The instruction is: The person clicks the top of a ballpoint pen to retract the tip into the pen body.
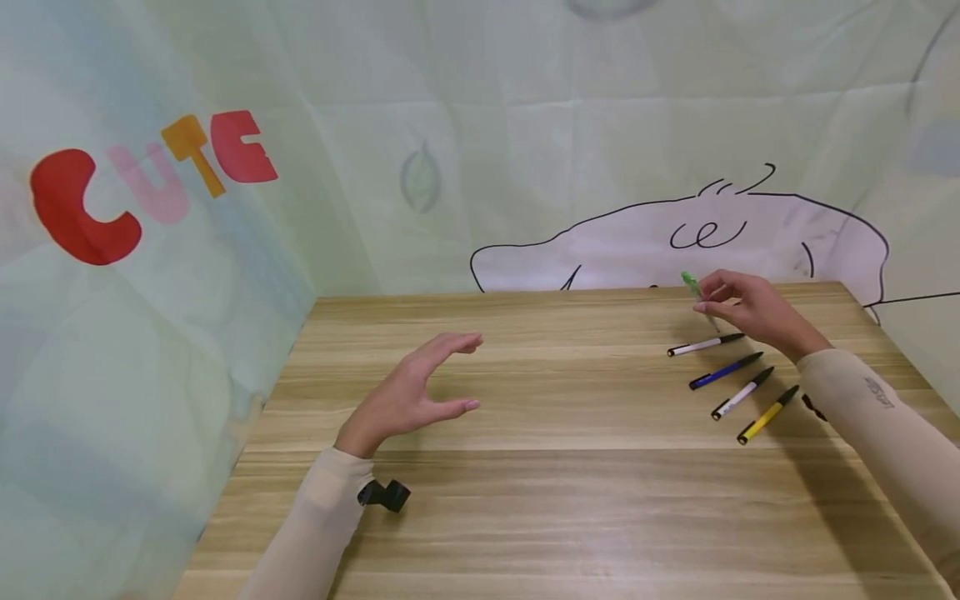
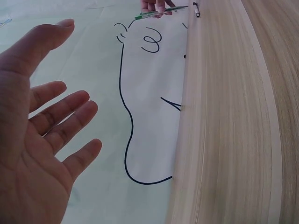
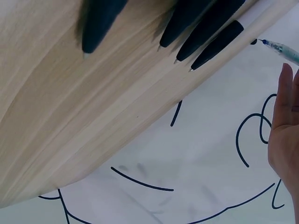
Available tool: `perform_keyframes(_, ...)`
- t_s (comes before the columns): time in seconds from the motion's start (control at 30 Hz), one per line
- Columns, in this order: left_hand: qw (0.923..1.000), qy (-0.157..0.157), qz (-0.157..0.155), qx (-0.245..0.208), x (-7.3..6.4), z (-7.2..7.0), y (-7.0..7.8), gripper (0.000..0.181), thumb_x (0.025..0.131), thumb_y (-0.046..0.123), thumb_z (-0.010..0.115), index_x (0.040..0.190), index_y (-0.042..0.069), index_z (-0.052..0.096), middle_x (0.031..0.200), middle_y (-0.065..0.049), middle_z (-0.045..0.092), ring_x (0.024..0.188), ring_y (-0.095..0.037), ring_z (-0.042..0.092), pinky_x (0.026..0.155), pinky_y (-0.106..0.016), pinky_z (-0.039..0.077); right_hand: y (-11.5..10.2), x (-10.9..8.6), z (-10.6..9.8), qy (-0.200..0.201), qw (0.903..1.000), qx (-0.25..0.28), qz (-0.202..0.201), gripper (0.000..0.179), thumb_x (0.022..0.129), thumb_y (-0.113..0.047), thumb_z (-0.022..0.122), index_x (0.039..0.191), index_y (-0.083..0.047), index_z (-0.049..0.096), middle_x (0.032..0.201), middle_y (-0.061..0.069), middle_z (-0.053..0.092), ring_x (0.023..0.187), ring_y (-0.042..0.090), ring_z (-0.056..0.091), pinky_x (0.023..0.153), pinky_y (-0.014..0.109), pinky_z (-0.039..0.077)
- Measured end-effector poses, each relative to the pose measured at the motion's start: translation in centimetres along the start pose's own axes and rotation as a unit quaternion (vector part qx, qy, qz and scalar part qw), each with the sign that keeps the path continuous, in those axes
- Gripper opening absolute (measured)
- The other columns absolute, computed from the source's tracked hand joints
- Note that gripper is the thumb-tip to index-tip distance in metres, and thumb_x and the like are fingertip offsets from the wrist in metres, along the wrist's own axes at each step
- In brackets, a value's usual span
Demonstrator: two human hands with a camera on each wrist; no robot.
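My right hand [image 1: 750,308] pinches a pen with a green end [image 1: 688,282] between thumb and fingers, near the table's far right edge. The pen slants with its green end up; in the right wrist view, its clear barrel and pointed tip [image 3: 278,47] show. Just below the hand, a row of pens lies on the table: a white pen [image 1: 697,346], a blue pen [image 1: 723,372], another white pen [image 1: 738,396] and a yellow pen [image 1: 767,417]. At left, my left hand [image 1: 408,387] hovers over the wood, thumb and fingers spread apart, holding nothing.
The wood-grain table [image 1: 562,517] runs back to a pale cloth backdrop [image 1: 510,150] with a line-drawn figure. Colourful letters [image 1: 86,208] decorate the left side cloth. A small black device [image 1: 384,495] is on the left wrist.
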State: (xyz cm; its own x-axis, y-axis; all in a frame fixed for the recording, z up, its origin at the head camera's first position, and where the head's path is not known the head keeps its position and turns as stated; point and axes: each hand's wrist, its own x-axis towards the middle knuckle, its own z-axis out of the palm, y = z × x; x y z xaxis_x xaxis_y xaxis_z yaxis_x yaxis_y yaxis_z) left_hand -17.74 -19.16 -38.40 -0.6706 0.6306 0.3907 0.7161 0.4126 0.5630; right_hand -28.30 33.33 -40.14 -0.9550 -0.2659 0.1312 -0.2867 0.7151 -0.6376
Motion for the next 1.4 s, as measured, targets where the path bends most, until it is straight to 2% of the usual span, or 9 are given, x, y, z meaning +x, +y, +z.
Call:
perform_keyframes(0.27,1.0,0.0,-0.002,-0.004,0.1,0.0,0.0,0.082,0.085,0.024,0.084,0.155,0.017,0.042,0.145,0.0,0.054,0.132,-0.019,0.053,0.112,-0.044,0.044,-1.0,-0.8,0.2,0.002,0.9983,0.058,0.012,0.034,0.101,-0.031,0.064,0.124,-0.006,0.06,0.114,0.014,0.069,0.098,0.002,0.064,0.082,0.037,0.061)
perform_keyframes(0.5,1.0,0.0,0.002,-0.005,0.2,0.0,0.0,0.082,0.085,0.023,0.084,0.155,0.015,0.042,0.145,-0.001,0.054,0.132,-0.02,0.053,0.112,-0.046,0.044,-2.2,-1.3,0.6,0.015,0.9978,0.063,0.012,0.035,0.1,-0.031,0.065,0.125,-0.007,0.059,0.117,0.015,0.068,0.094,0.002,0.067,0.083,0.043,0.061)
perform_keyframes(0.93,1.0,0.007,0.002,0.0,0.3,0.2,-0.1,0.082,0.085,0.024,0.084,0.155,0.016,0.041,0.145,0.0,0.054,0.132,-0.02,0.053,0.112,-0.045,0.044,-4.4,-2.5,1.5,0.029,0.9905,0.134,0.013,0.035,0.099,-0.025,0.068,0.124,-0.003,0.058,0.114,0.01,0.063,0.094,0.005,0.067,0.076,0.04,0.062)
perform_keyframes(1.17,0.9999,0.012,0.001,-0.003,0.5,0.4,-0.1,0.082,0.085,0.022,0.083,0.155,0.016,0.041,0.146,-0.001,0.054,0.132,-0.021,0.053,0.111,-0.051,0.044,-5.6,-3.3,2.0,0.037,0.9844,0.171,-0.014,0.029,0.098,-0.015,0.068,0.12,-0.001,0.058,0.107,0.008,0.065,0.094,0.01,0.068,0.073,0.04,0.063)
perform_keyframes(1.4,0.9998,0.021,-0.008,0.0,1.0,0.6,0.0,0.081,0.085,0.024,0.083,0.155,0.017,0.042,0.146,0.0,0.054,0.134,-0.019,0.051,0.113,-0.046,0.042,-6.9,-3.9,2.7,0.047,0.9771,0.206,-0.028,0.025,0.097,-0.01,0.069,0.118,-0.001,0.058,0.103,0.004,0.064,0.09,0.011,0.068,0.07,0.04,0.063)
